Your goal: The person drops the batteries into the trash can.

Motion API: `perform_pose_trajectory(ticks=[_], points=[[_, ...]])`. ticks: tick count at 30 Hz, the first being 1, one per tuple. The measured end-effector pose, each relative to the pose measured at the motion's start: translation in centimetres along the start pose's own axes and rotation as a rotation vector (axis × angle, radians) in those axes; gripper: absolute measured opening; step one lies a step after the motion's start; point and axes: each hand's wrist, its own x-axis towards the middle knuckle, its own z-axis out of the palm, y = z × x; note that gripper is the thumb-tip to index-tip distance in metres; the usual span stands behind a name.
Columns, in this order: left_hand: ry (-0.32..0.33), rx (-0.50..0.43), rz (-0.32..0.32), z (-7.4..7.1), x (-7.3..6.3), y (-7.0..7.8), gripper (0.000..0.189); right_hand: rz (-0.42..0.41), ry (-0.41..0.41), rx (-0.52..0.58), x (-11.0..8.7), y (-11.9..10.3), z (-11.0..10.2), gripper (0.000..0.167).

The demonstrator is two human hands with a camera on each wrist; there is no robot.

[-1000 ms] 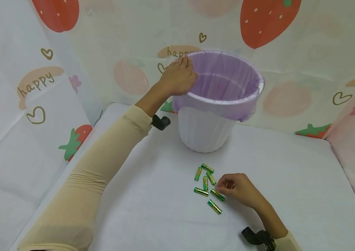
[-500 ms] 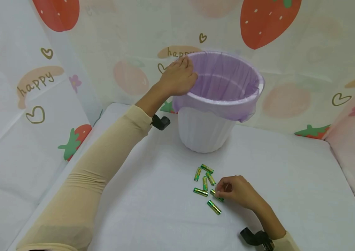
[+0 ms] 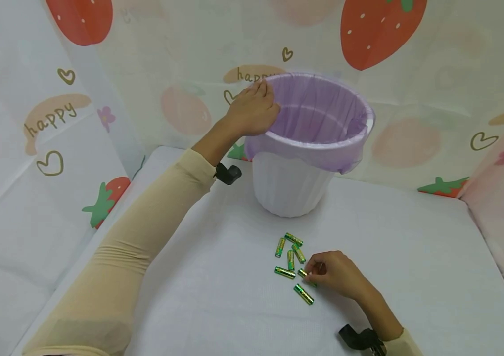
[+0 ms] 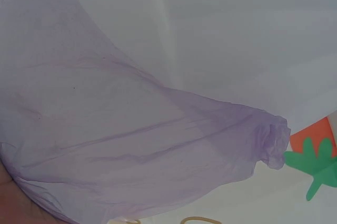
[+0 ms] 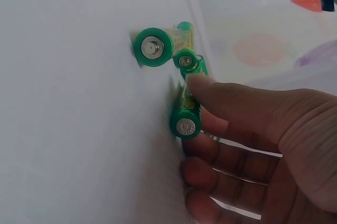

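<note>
My left hand point(image 3: 253, 109) grips the left rim of a white trash can point(image 3: 292, 185), over its purple bag liner point(image 3: 316, 121). In the left wrist view the folded-over liner point(image 4: 137, 139) fills much of the picture, with a bit of the hand at the lower left corner. My right hand point(image 3: 338, 273) pinches a green and gold battery point(image 5: 186, 121) between thumb and fingers, low at the table. Several similar batteries lie just to its left, among them one nearer the front point(image 3: 303, 294) and one at the back point(image 3: 294, 239).
The can stands upright on a white-covered table point(image 3: 216, 296), behind the batteries. A strawberry-printed backdrop point(image 3: 198, 54) closes off the back and both sides. Each wrist wears a small black camera, such as the right wrist camera point(image 3: 360, 338).
My right hand has moved slightly left and down onto the nearest battery and now pinches it. My left hand and the trash can have stayed in place.
</note>
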Motion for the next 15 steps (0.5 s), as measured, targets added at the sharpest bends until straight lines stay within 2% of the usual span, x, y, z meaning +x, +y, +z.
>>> perform_pose_trajectory(ticks=[15], points=[[-0.001, 0.006, 0.001, -0.03, -0.07, 0.05, 0.067, 0.006, -0.004, -0.024, -0.12, -0.46, -0.01, 0.016]])
